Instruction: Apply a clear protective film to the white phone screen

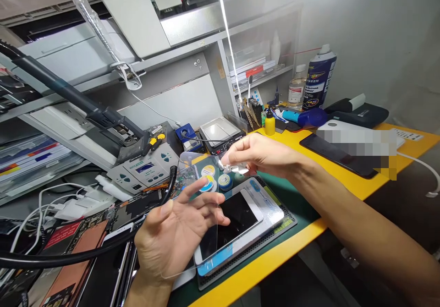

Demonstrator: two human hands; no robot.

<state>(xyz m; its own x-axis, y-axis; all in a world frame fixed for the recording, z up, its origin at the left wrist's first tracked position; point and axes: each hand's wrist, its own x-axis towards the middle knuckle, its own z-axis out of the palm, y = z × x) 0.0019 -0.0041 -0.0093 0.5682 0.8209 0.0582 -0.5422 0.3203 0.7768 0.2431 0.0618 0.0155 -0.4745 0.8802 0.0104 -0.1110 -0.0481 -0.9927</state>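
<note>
A thin, see-through sheet (187, 162) stands tilted over my left hand (182, 229), which supports it, with the palm up and the fingers slightly curled. Higher and to the right, my right hand (256, 156) pinches a small crumpled white wipe (237, 169) near the sheet's upper right edge. Below both hands, a white-framed tablet (237, 217) with a dark screen lies on a clear and blue package, on top of a black perforated pad (290, 222). Small round tins (225, 182) are just behind the tablet.
Phone parts (74, 261) and a black hose (85, 255) crowd the left side. A soldering station (146, 167) stands behind. A yellow bottle (270, 124), a dark spray can (318, 80) and a black phone (338, 156) are at the right of the yellow table (240, 282).
</note>
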